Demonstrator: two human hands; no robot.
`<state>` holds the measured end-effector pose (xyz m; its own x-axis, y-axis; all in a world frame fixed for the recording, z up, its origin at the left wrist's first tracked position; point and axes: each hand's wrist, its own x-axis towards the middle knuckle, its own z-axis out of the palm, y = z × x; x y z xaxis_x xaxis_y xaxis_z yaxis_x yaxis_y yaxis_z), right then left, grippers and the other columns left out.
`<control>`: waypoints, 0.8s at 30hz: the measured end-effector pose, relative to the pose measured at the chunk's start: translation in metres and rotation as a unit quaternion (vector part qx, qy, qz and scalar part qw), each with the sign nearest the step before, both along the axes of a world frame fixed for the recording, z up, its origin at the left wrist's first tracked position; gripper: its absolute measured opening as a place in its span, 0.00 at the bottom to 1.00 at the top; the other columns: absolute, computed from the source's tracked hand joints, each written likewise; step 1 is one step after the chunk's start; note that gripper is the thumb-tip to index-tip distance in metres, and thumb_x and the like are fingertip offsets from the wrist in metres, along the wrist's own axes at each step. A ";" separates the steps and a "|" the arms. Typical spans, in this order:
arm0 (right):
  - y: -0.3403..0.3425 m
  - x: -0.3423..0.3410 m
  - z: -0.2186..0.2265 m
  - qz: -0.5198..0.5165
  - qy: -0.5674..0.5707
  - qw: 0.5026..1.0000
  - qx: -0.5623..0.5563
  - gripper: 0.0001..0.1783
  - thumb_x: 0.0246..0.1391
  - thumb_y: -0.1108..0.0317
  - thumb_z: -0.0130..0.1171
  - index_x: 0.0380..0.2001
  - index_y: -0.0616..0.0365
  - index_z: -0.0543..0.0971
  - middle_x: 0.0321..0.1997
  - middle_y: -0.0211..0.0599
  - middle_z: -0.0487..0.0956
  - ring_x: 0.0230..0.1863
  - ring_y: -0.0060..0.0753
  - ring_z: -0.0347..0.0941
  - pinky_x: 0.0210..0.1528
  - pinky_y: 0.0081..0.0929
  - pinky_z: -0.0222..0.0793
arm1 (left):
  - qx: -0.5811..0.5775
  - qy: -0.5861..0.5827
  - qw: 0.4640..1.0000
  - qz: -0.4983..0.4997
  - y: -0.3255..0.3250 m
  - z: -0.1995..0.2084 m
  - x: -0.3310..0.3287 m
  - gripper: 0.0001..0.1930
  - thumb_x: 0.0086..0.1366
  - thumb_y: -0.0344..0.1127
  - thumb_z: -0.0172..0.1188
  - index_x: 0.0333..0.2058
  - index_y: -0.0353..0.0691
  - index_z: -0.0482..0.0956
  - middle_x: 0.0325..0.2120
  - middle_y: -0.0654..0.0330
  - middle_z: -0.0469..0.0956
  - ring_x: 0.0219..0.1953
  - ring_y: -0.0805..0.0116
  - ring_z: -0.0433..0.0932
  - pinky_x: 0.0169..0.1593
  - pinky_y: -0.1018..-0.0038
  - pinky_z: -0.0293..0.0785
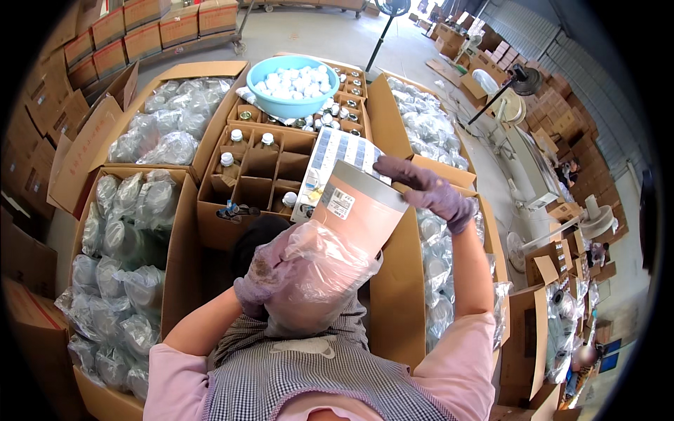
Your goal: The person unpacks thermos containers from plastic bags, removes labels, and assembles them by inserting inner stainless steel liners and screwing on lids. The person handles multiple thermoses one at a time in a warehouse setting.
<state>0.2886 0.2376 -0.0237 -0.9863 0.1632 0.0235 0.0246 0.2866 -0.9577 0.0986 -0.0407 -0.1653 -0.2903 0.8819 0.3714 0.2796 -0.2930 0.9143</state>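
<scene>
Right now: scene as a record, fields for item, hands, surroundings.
item: pink cylinder, grey-banded, tilted
wrap: clear plastic bag around lower part
left: gloved left hand holding bagged part
right: gloved right hand at upper rim, contact unclear
ahead: divided carton with white-capped bottles; blue basin of white caps
left side: carton of bagged vessels

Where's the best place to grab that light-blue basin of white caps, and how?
Probably hold the light-blue basin by its rim, from left and right: it widens upward, and the heap of white caps suggests keeping it level.
</scene>
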 end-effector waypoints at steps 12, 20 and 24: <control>-0.070 -0.052 0.010 -0.027 0.120 0.964 0.236 0.39 0.45 0.57 0.68 0.61 0.59 0.71 0.62 0.46 0.73 0.65 0.43 0.67 0.69 0.35 0.58 | 0.045 -0.144 0.965 0.217 0.083 0.131 -0.077 0.13 0.68 0.36 0.53 0.45 0.35 0.78 0.41 0.54 0.78 0.45 0.61 0.78 0.50 0.69 0.75; -0.035 -0.039 -0.033 -0.221 0.252 0.797 0.503 0.15 0.61 0.66 0.58 0.46 0.64 0.80 0.33 0.42 0.81 0.34 0.37 0.78 0.35 0.35 0.72 | 0.177 -0.157 0.969 0.067 0.043 0.078 -0.087 0.18 0.67 0.37 0.55 0.53 0.36 0.73 0.48 0.53 0.76 0.49 0.64 0.76 0.52 0.70 0.74; -0.024 -0.067 0.018 -0.075 0.008 0.994 0.077 0.11 0.54 0.74 0.62 0.41 0.63 0.82 0.39 0.29 0.80 0.39 0.22 0.75 0.40 0.29 0.73 | -0.084 -0.082 0.993 0.020 0.003 0.006 -0.029 0.21 0.64 0.37 0.64 0.53 0.35 0.74 0.41 0.54 0.80 0.43 0.68 0.78 0.48 0.71 0.75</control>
<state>0.2216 0.2132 -0.0052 -0.9505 0.3017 0.0749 0.0633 0.4238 -0.9036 0.0692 -0.0377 -0.1597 -0.3704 0.9141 0.1650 0.1318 -0.1241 0.9835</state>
